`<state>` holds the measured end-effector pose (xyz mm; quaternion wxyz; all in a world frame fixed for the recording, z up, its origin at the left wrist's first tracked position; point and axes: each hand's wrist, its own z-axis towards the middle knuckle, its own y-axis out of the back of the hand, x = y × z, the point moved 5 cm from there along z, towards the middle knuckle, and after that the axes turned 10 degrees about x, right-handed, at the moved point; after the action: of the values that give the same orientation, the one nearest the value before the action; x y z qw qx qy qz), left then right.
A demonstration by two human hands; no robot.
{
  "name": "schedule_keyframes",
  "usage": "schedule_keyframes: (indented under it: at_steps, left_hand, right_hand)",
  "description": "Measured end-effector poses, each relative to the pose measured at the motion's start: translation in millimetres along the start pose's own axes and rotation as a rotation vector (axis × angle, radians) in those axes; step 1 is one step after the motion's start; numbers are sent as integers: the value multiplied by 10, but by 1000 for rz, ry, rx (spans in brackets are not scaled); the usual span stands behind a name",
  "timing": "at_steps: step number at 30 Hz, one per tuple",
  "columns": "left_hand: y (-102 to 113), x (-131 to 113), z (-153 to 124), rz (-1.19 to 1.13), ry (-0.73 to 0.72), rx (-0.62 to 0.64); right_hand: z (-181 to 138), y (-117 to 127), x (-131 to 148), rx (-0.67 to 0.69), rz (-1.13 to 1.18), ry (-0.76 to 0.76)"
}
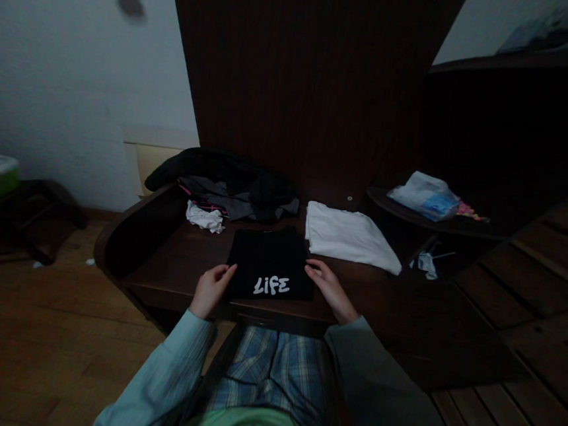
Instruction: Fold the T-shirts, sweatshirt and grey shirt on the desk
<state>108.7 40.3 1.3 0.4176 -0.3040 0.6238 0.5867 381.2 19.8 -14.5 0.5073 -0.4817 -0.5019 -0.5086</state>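
A folded black garment [268, 265] printed with the white word LIFE lies on the dark wooden desk [171, 256] in front of me. My left hand [212, 288] rests at its left edge, fingers curled with the tips on the cloth. At the garment's right edge my right hand [327, 286] lies flatter, fingers stretched along the fabric. Neither hand lifts the garment off the desk.
A folded white garment [346, 237] sits to the right of the black one. A heap of dark, grey and white clothes [226, 191] lies at the back left. A plastic bag [425, 195] rests on a side shelf at the right. Wooden floor surrounds the desk.
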Motion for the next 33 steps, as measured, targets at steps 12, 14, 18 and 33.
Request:
schedule_keyframes:
  at_steps: [12,14,18,33]
  left_hand:
    - [56,161,97,-4,-61,-73]
    - [86,154,99,7,-63,-93]
    - [145,113,78,37,-65,-139]
    - [214,60,-45,97,-62,-54]
  right_hand:
    - [40,82,-21,-116,-69,22]
    - [46,83,-28,-130,-67,16]
    - [64,98,-46,-157,-80,27]
    - [-106,104,33,-14,-108,-14]
